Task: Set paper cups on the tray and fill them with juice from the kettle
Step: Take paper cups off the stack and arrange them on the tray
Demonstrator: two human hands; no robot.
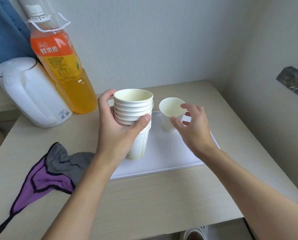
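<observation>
A white tray (pixel 170 153) lies on the light wooden table. Over the tray's left part, my left hand (pixel 115 125) grips a stack of several white paper cups (pixel 133 108), with the thumb across the front. A single empty paper cup (pixel 169 116) stands upright on the tray's far right part. My right hand (pixel 191 125) is spread loosely round this cup, its fingertips at the rim and wall. A white kettle (pixel 27 94) stands at the table's far left, lid closed.
A large bottle of orange juice (pixel 63 66) leans between the kettle and the wall. A crumpled grey and purple cloth (pixel 49 172) lies left of the tray. The table's front edge and right corner are near. A wall stands close behind.
</observation>
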